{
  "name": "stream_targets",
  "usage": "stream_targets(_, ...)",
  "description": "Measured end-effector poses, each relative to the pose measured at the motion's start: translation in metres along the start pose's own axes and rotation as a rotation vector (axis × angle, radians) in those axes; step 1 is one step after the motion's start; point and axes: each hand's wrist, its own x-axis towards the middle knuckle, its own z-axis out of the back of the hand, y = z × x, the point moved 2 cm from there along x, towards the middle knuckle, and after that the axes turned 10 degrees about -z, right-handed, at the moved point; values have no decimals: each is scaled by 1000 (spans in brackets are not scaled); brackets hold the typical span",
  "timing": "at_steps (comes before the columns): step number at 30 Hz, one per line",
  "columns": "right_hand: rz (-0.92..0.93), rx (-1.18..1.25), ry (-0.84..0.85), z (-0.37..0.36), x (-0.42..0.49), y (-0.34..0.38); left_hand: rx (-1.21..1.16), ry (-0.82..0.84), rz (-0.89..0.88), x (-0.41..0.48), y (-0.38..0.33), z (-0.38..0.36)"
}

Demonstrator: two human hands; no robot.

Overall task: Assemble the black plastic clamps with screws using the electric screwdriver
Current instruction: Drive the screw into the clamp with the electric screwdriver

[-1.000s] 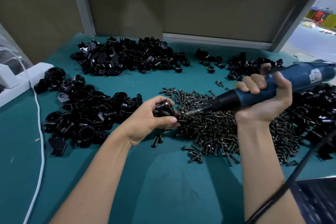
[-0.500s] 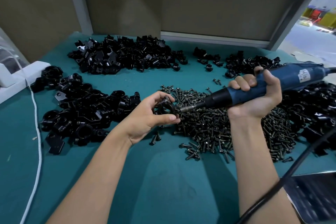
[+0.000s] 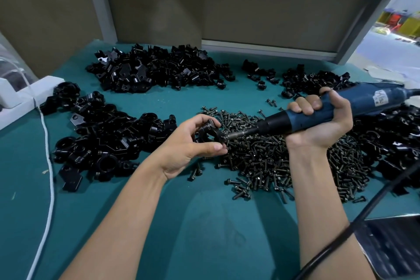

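So the left hand (image 3: pixel 191 143) pinches one black clamp (image 3: pixel 210 132) between thumb and curled fingers, held up just over the left edge of the screw pile (image 3: pixel 284 161). The right hand (image 3: pixel 318 125) is wrapped tight round the blue electric screwdriver (image 3: pixel 341 107), whose bit tip sits against the clamp's right side. Free room is mostly the bare green mat (image 3: pixel 204 223) in front, between the two forearms. Everything else is hemmed in: a clamp heap (image 3: pixel 102 138) on the left, another (image 3: pixel 154 70) along the back by the wall panel, more (image 3: pixel 397 143) on the right. A white cable (image 3: pixel 48 166) runs down the left side, and the tool's black cord (image 3: pixel 363 211) crosses the right forearm. Compared to half a second ago, barely anything has moved: same grips, bit in the same spot on the clamp.
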Motion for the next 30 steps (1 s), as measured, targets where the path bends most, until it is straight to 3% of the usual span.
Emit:
stream_targets(17,-2,6,-7,1,-3,-2,-3,-28,6,3,2,3)
stream_targets(30,-10,-3,-12,0,-5,-2,130,25,-6,4,4,2)
